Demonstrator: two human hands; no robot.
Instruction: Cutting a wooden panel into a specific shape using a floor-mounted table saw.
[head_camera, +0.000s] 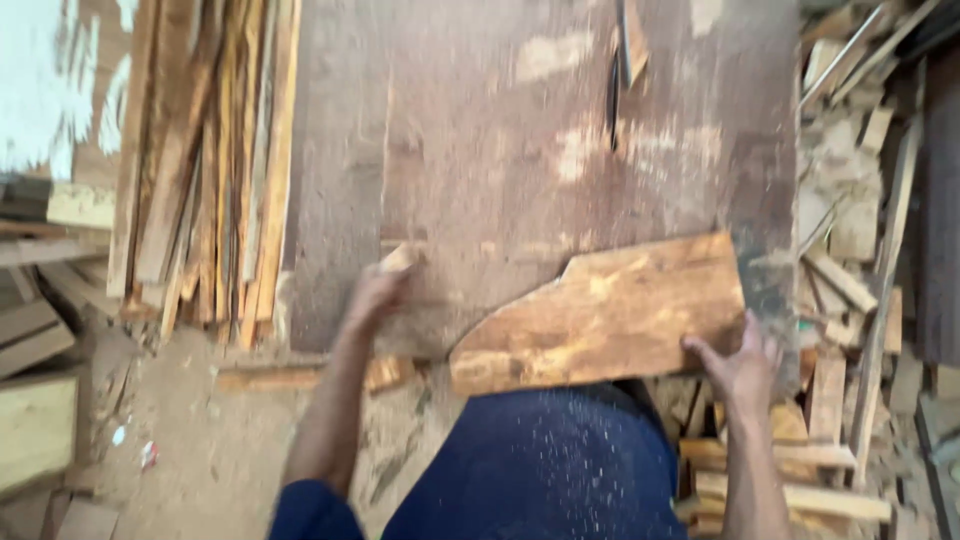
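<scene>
A thick, irregular slab of brown wood (605, 312) lies at the near edge of a worn table top (480, 150). My right hand (738, 362) grips the slab's right end from below. My left hand (375, 293) rests on the table to the slab's left, closed on a small pale wood offcut (398, 260). A saw blade (614, 95) stands up through a slot at the table's far side. My dark blue clothing, flecked with sawdust, fills the bottom middle.
Long wooden strips (205, 160) lean in a bundle left of the table. Scrap offcuts and blocks (850, 250) are heaped on the right. Sawdust covers the floor (200, 440) at lower left, with planks at the far left.
</scene>
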